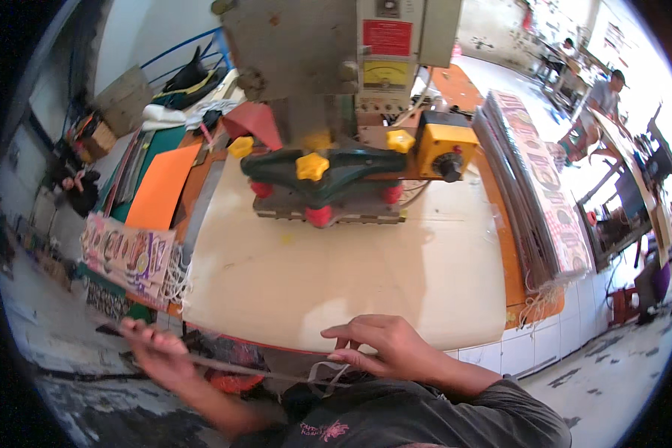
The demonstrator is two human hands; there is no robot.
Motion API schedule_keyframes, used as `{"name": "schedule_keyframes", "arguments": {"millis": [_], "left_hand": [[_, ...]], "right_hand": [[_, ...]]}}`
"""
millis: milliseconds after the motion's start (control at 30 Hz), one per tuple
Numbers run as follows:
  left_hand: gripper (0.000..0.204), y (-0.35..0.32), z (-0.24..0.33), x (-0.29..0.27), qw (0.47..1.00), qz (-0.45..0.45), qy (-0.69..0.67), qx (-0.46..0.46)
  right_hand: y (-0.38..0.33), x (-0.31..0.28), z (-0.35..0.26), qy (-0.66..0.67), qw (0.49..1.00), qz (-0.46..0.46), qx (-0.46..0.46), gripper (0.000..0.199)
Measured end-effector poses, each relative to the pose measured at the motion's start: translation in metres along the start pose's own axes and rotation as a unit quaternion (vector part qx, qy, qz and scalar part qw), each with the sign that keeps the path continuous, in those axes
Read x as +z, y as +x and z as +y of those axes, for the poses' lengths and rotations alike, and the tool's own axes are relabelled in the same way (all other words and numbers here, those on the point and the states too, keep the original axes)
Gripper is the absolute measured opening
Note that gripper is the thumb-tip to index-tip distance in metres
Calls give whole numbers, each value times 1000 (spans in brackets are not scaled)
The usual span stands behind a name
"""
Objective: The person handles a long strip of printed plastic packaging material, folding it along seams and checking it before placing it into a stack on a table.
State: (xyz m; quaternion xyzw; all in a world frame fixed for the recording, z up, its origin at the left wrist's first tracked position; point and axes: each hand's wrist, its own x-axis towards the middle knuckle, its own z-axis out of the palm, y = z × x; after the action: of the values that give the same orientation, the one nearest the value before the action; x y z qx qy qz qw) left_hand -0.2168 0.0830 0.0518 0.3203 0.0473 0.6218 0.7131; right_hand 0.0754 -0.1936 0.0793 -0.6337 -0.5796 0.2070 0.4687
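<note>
My left hand [157,355], slightly blurred, is closed on one end of a thin flat bag [224,366] seen nearly edge-on, off the front left of the table. White strap handles [328,377] stick out at the bag's other end, close to my body. Just over the table's front edge is my right hand [377,340], its fingers bent loosely and apart from the thumb, with nothing visible between them. Ahead of both hands stands a press [325,175] with yellow star knobs and red mounts, its flat plate low over a cream-coloured work surface [299,276].
Printed bags with white cords [131,254] lie at the left, beside an orange sheet [164,183]. A tall stack of pink printed bags [537,179] lines the right side. A yellow control box [448,149] juts from the press. Other people sit at far left and far right.
</note>
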Motion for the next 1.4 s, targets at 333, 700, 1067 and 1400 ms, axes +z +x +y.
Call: {"name": "schedule_keyframes", "arguments": {"millis": [333, 700, 1067, 1400], "left_hand": [[45, 15, 4, -31, 856, -14, 516, -1], [34, -30, -86, 72, 690, -351, 610, -167], [39, -39, -93, 81, 716, -364, 588, -96], [36, -45, -88, 51, 689, -372, 607, -136]], "right_hand": [[-6, -14, 19, 134, 986, 81, 57, 36], [-22, -43, 31, 279, 941, 31, 188, 41], [-40, -44, 51, 325, 895, 81, 295, 52], [-30, -44, 43, 315, 905, 79, 276, 44]]}}
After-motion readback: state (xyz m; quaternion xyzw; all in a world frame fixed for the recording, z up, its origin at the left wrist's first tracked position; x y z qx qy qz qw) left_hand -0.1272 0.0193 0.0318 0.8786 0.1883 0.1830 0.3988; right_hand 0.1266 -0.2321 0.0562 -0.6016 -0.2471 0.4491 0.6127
